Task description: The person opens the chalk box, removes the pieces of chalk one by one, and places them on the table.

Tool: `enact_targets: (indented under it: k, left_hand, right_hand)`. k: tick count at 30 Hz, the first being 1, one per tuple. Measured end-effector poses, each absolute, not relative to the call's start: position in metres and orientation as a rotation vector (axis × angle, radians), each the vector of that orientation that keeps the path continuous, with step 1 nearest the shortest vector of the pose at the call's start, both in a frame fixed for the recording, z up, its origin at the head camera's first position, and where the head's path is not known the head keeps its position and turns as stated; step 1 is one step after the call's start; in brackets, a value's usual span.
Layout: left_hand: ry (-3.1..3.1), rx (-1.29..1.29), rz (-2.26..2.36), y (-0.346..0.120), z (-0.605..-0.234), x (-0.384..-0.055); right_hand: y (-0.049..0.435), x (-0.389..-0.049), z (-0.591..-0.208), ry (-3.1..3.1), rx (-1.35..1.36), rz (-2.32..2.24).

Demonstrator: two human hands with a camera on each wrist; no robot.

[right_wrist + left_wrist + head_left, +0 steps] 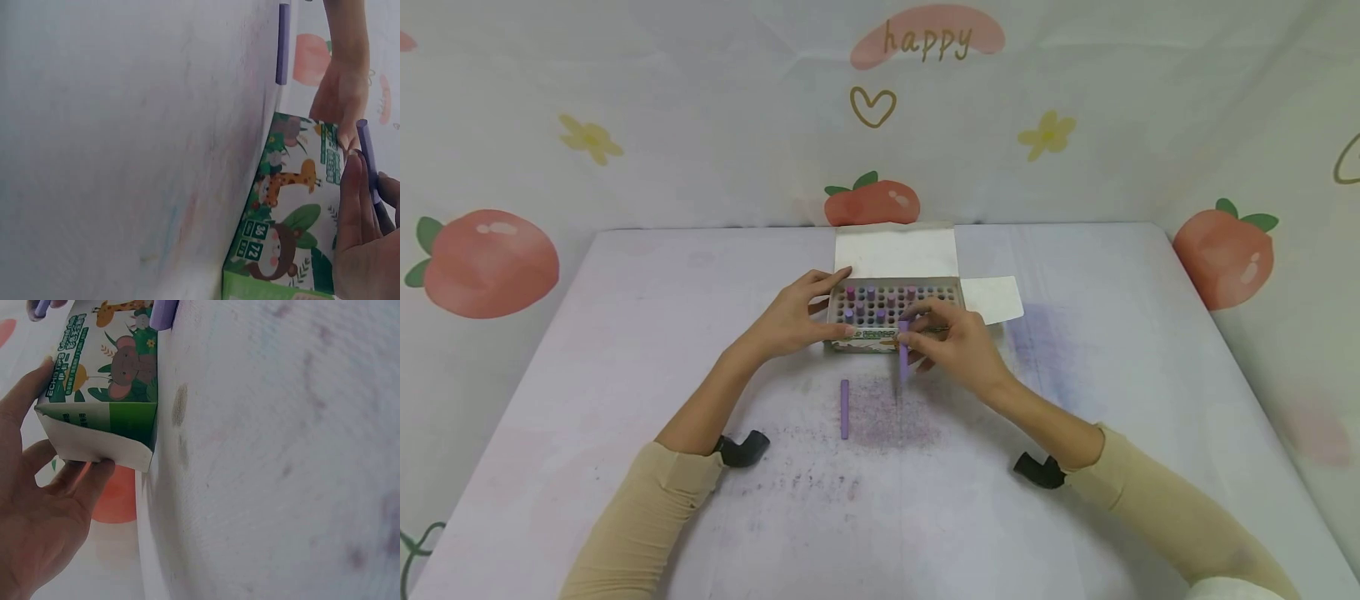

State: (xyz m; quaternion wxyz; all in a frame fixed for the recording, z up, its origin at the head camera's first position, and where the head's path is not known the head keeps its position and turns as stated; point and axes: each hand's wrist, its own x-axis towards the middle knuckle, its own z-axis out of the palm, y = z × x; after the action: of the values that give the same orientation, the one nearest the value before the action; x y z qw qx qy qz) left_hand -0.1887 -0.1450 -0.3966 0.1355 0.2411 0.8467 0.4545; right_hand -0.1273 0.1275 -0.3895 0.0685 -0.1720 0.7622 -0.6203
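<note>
A chalk box printed with cartoon animals stands on the table, its holed tray holding several purple and pink sticks upright. My left hand grips the box's left end, thumb at the front edge and fingers at the back. Over the front right of the box, my right hand pinches a purple chalk stick between thumb and fingers. That stick points down, overlapping the front panel in the head view. Another purple chalk stick lies on the table in front of the box.
The box's white lid is folded back, and a side flap sticks out at its right end. Purple chalk dust marks the white tablecloth. A printed fabric wall rises behind the table.
</note>
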Motion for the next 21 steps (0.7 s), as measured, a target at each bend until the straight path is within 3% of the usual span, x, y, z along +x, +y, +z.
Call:
enact_targets:
  k: [21]
  left_hand:
    - [2.461,0.687,1.310,-0.145,-0.396,-0.186]
  right_hand:
    - [0.107,-0.116,-0.407,2.063,-0.385,-1.732]
